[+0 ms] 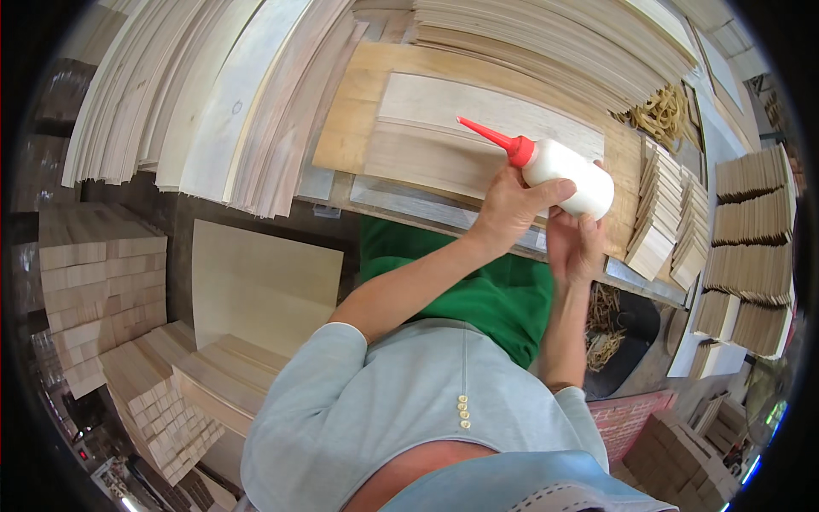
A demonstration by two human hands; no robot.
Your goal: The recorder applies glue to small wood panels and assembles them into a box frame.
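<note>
Both my hands hold a white squeeze bottle (589, 189) with a long red nozzle (490, 134), tilted so the nozzle points up and left. My left hand (510, 206) wraps the bottle near its red collar, thumb across the side. Around the base end, my right hand (577, 242) is closed, with its fingers partly hidden behind the bottle. Below the bottle, thin pale wood boards (422, 158) lie side by side on a larger plywood sheet (351, 111) on the bench.
Long wood strips (546, 47) are stacked along the bench's far side. Tangled tan bands (664, 118) lie at its right, near rows of short slats (655, 239). Long boards (213, 94) stand at left. Stacked wood blocks (107, 282) and a dark bin (627, 346) flank me.
</note>
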